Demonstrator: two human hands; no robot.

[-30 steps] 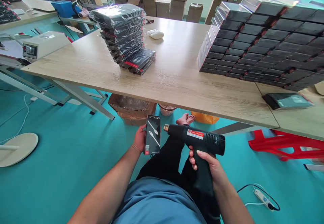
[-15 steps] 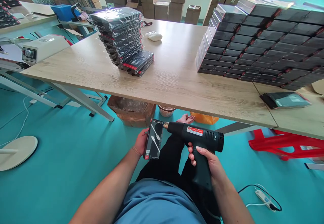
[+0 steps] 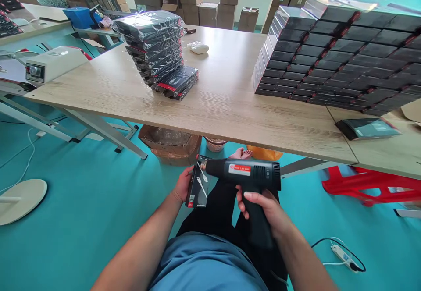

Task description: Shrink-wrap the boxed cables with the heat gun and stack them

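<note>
My left hand (image 3: 183, 185) is closed on the left edge of a black retail box (image 3: 198, 190) printed with white cable plugs. It holds the box upright over my lap, below the table's front edge. My right hand (image 3: 259, 205) grips the handle of a black heat gun (image 3: 243, 172) with a red and white label. The gun's metal nozzle points left and overlaps the upper part of the box; whether it touches cannot be told. Part of my left fingers is hidden behind the box.
On the wooden table (image 3: 226, 107) stand a pile of film-wrapped black boxes (image 3: 154, 50) and a large stack of dark boxes (image 3: 335, 58). A single box (image 3: 368, 129) lies at right. Beneath are a carton (image 3: 171, 146) and a red plastic stool (image 3: 368, 186). A power strip (image 3: 344, 256) lies on the floor.
My right hand has moved the heat gun left, so its nozzle now overlaps the box front instead of sitting at its right edge. My left hand and the box stay nearly still.
</note>
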